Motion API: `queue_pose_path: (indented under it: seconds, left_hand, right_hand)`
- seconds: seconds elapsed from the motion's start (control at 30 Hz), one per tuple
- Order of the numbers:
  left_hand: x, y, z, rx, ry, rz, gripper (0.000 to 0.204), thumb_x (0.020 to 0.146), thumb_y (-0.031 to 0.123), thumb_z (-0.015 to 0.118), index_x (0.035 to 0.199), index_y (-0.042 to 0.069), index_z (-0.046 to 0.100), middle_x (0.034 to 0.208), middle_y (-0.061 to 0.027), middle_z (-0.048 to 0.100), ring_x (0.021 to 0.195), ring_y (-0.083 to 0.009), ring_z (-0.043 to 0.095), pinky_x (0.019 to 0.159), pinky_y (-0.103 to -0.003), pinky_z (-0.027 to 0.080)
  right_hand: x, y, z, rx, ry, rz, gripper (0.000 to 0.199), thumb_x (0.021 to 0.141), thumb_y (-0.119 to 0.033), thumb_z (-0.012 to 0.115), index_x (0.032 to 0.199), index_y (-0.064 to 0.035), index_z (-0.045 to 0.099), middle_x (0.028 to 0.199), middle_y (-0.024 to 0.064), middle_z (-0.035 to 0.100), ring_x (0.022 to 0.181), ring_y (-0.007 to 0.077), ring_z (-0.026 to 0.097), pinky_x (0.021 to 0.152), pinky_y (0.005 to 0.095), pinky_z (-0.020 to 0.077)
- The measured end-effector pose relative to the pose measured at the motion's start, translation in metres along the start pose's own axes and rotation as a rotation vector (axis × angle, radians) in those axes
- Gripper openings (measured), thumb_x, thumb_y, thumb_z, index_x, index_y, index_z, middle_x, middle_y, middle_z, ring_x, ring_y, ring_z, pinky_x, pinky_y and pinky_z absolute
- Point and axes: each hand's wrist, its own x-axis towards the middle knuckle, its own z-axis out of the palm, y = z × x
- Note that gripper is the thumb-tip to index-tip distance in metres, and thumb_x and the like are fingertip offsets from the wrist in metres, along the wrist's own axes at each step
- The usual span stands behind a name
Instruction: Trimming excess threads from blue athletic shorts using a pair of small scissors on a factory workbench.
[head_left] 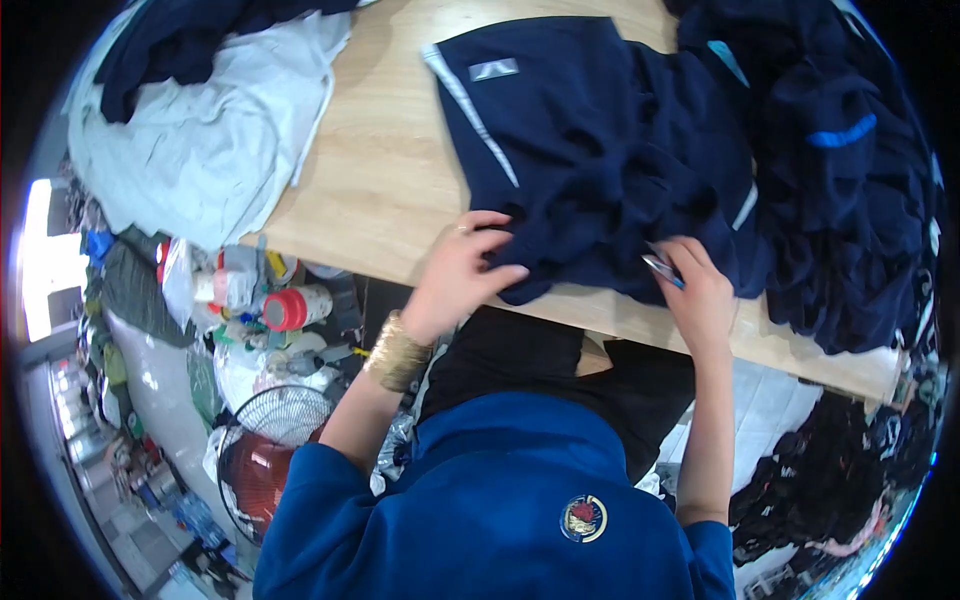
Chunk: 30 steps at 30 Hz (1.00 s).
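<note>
A dark navy garment (590,150) with white stripes and a grey patch lies spread on the wooden table (390,170). My left hand (465,265), with gold bangles on the wrist, presses on the garment's near hem at the table's front edge. My right hand (695,285) grips a small metal tool with a blue part (662,268), likely thread snips, held against the same hem further right. The tool's tip is partly hidden by my fingers and the cloth.
A heap of dark navy garments (840,180) with light blue trim fills the table's right side. White cloth (210,130) with a dark piece on top hangs over the left end. Below left are bottles, a red-capped container (290,308) and a fan (275,450).
</note>
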Motion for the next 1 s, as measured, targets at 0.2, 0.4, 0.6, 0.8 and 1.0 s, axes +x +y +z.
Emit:
queue_pose_path:
  seconds: [0.2,0.4,0.6,0.8,1.0]
  left_hand:
    - [0.031,0.011,0.0,-0.425,0.035,-0.139,0.021,0.09,0.026,0.058,0.09,0.005,0.061,0.096,-0.0054,0.063,0.083,-0.0153,0.059,0.071,-0.03,0.047]
    - [0.04,0.021,0.008,-1.577,0.132,-0.138,0.027,0.094,0.024,0.051,0.112,0.003,0.054,0.106,-0.0047,0.062,0.093,-0.0168,0.06,0.089,-0.033,0.045]
    - [-0.014,0.001,0.015,-0.967,0.136,-0.382,0.024,0.09,0.02,0.058,0.108,0.006,0.057,0.101,-0.0023,0.061,0.09,-0.0123,0.056,0.079,-0.027,0.045]
    - [0.003,0.037,0.004,0.139,0.57,0.184,0.047,0.076,0.009,0.065,0.12,0.002,0.048,0.121,-0.0136,0.049,0.115,-0.0263,0.045,0.097,-0.036,0.035]
    - [0.048,0.108,0.064,0.575,-0.009,0.688,0.068,0.071,0.018,0.07,0.133,0.013,0.042,0.135,-0.009,0.041,0.128,-0.0305,0.034,0.106,-0.048,0.023]
  right_hand:
    - [-0.016,0.011,-0.02,-0.164,-0.053,0.061,0.013,0.075,-0.005,0.063,0.082,-0.0031,0.053,0.084,0.0115,0.052,0.071,0.0363,0.054,0.061,0.0365,0.0438]
    - [-0.03,0.02,-0.035,-0.23,0.036,0.228,0.017,0.077,-0.009,0.066,0.081,-0.0014,0.052,0.078,0.0138,0.051,0.067,0.0334,0.053,0.059,0.0354,0.0417]
    - [-0.044,0.022,-0.012,0.064,0.359,0.398,0.039,0.07,-0.007,0.071,0.104,-0.0068,0.052,0.088,0.0086,0.053,0.08,0.0241,0.054,0.071,0.0339,0.0443]
    - [-0.065,0.054,-0.01,0.255,0.415,0.487,0.017,0.082,-0.014,0.062,0.093,-0.0015,0.062,0.08,0.0092,0.062,0.071,0.0196,0.057,0.067,0.0301,0.0444]
    - [-0.04,0.007,-0.025,0.617,0.459,0.514,0.012,0.087,-0.012,0.058,0.086,-0.0008,0.061,0.072,0.0001,0.056,0.065,0.0063,0.046,0.06,0.022,0.0381]
